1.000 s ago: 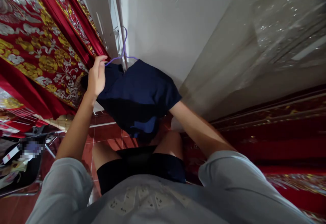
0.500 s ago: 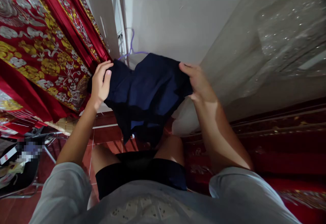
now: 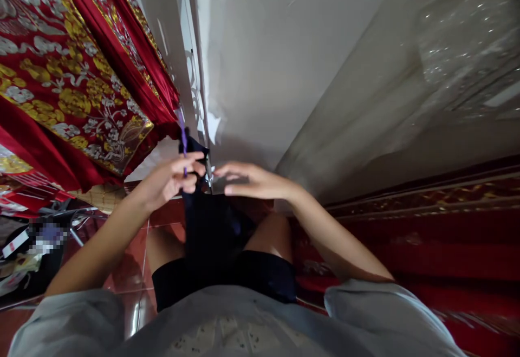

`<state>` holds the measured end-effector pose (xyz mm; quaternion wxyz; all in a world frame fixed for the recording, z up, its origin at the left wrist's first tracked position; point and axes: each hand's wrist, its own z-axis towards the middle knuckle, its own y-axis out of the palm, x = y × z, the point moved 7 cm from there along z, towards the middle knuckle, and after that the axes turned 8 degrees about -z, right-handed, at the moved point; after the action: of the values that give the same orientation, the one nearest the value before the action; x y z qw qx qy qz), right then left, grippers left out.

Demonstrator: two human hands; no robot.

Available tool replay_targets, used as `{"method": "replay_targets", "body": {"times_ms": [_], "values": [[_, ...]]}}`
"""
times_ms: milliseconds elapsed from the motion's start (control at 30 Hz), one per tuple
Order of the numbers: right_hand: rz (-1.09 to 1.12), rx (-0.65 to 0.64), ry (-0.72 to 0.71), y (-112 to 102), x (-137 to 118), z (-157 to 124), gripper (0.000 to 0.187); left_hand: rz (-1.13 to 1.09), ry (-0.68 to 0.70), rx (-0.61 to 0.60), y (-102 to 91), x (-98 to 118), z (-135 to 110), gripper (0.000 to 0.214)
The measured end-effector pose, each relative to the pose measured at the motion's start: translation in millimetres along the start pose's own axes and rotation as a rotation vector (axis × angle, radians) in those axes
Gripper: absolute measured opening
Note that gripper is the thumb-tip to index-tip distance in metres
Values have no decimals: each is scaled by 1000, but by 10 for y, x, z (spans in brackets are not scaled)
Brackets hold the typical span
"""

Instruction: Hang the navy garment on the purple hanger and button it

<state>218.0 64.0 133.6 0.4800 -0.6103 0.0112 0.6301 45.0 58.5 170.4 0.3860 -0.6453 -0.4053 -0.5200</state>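
Left hand (image 3: 168, 183): fingers partly curled round the purple hanger (image 3: 184, 140), which I see standing nearly upright, edge-on, beside the lower edge of the red embroidered cloth (image 3: 85, 83). The dark navy garment (image 3: 211, 219) hangs below and beside that grip, before the person's thighs and above the red tiled floor (image 3: 128, 262), its folds too dark to make out. Right hand (image 3: 260, 182): half open, thumb and fingers parted, nothing visible in its grasp, fingertips pointing at the garment's upper part and close to it; contact cannot be told.
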Motion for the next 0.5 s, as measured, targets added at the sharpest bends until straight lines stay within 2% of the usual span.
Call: {"method": "replay_targets", "body": {"times_ms": [67, 100, 133, 167, 267, 333, 433, 500], "values": [[-125, 311, 80, -282, 315, 15, 54, 65, -129, -149, 119, -112, -204, 49], [-187, 413, 113, -380, 439, 6, 56, 128, -152, -203, 139, -126, -277, 49], [-223, 445, 141, -430, 544, 4, 57, 212, -139, -226, 120, -106, -319, 47], [-219, 410, 168, -438, 635, 9, 55, 312, -88, -206, 59, -53, -328, 44], [-50, 163, 269, -386, 803, -29, 56, 601, 170, 33, -291, 201, -260, 39], [81, 138, 338, -468, 819, -89, 57, 681, 291, 188, -536, 303, -196, 38], [276, 390, 384, -783, 774, -55, 55, 647, 407, 350, -789, 354, -102, 34], [369, 584, 339, -1007, 716, 98, 53, 626, 537, 501, -853, 435, -125, 29]]}}
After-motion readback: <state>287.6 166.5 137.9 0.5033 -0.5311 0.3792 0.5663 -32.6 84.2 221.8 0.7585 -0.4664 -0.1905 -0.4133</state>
